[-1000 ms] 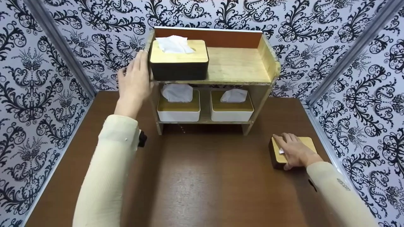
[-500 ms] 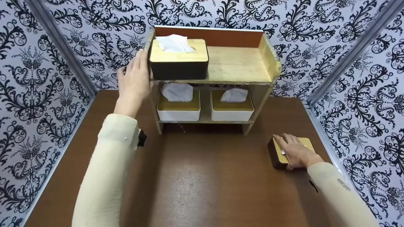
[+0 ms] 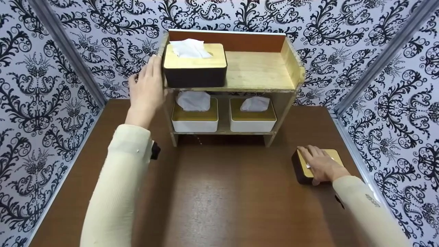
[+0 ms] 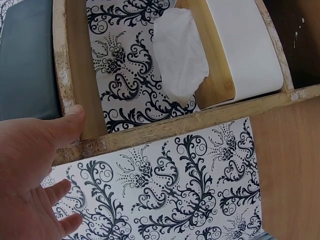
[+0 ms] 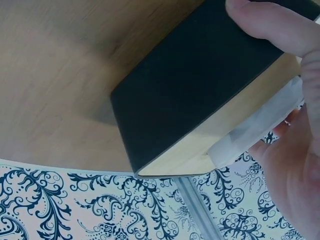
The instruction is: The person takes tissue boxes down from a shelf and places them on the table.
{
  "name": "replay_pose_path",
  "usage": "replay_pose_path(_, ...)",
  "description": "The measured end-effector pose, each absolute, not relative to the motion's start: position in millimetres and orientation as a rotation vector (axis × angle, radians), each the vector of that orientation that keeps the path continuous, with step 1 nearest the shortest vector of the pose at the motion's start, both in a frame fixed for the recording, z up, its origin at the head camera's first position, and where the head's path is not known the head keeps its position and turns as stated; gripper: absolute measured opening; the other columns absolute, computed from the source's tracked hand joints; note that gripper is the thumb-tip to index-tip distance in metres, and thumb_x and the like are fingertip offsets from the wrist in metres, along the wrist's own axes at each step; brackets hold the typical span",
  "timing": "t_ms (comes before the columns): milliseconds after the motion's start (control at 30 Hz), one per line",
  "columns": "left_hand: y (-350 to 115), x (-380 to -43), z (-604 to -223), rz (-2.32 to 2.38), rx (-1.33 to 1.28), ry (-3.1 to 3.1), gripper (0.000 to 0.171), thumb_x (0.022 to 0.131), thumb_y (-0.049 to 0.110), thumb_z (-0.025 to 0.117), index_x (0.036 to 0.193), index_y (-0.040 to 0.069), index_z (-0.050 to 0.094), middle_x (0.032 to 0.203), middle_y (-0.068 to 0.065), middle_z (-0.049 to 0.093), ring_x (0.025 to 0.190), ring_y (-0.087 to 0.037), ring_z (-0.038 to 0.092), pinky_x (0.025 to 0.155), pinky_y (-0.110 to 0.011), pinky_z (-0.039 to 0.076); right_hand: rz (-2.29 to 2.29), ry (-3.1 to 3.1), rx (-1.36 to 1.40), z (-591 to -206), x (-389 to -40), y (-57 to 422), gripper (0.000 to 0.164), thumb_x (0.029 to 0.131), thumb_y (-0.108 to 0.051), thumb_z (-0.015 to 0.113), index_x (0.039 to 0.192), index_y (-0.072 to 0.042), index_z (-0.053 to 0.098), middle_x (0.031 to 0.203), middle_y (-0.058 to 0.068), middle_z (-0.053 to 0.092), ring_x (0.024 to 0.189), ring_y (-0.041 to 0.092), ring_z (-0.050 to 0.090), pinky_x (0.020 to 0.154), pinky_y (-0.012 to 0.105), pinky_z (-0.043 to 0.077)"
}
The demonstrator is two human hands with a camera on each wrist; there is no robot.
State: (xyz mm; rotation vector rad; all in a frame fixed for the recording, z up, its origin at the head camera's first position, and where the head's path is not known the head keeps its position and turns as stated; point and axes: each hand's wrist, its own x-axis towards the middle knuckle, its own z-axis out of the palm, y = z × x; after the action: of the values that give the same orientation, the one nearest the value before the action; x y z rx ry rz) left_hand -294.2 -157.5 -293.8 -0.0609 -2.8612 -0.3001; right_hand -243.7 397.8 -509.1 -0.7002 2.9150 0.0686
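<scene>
In the head view my left hand (image 3: 146,85) rests along the outer left side of a wooden two-tier shelf (image 3: 260,70), its fingers fairly straight. The left wrist view shows that thumb (image 4: 70,125) touching the shelf's front edge. Beside it, on the upper tier, stands a black tissue box (image 3: 195,77) with a wooden lid and a tissue sticking out. At the right, my right hand (image 3: 320,164) grips another black tissue box (image 5: 185,85) from above, thumb on one dark side. Its palm covers part of the lid and tissue. Whether this box touches the table is unclear.
Two white tissue boxes (image 3: 195,126) with wooden lids sit side by side on the lower tier. The shelf stands on a brown table (image 3: 212,192) near the back. Patterned walls (image 3: 387,68) enclose the table at the back and sides.
The right-hand tissue box has shifted and tilted slightly, showing more of its dark left side, and the right thumb has moved a little on it. The left hand and shelf stay put.
</scene>
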Motion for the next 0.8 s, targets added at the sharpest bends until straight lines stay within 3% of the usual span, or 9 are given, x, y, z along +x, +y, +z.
replay_pose_path(500,-158.2,-294.9,-294.4,-0.294,-0.067,-2.876,0.101,0.090,0.033,0.067,0.157,0.016,-0.007,0.166,-0.004,0.001,0.149,-0.033,0.022,0.116,-0.065,0.020,0.018,2.864,-0.616,-503.4,-243.8,390.6,0.133,0.042,-0.027,0.095,0.150,-0.003,0.022,0.147,0.034,0.030,0.137,0.056,0.027,0.103,0.074,0.031)
replay_pose_path(800,-158.4,-295.1,-293.0,-0.317,-0.064,-2.879,0.099,0.090,0.032,0.067,0.157,0.016,-0.005,0.167,-0.003,0.002,0.149,-0.032,0.022,0.116,-0.063,0.022,-0.209,2.762,-0.459,-486.3,-241.5,383.1,0.130,0.048,-0.029,0.094,0.152,-0.004,0.020,0.154,0.038,0.017,0.141,0.058,0.013,0.109,0.077,0.013)
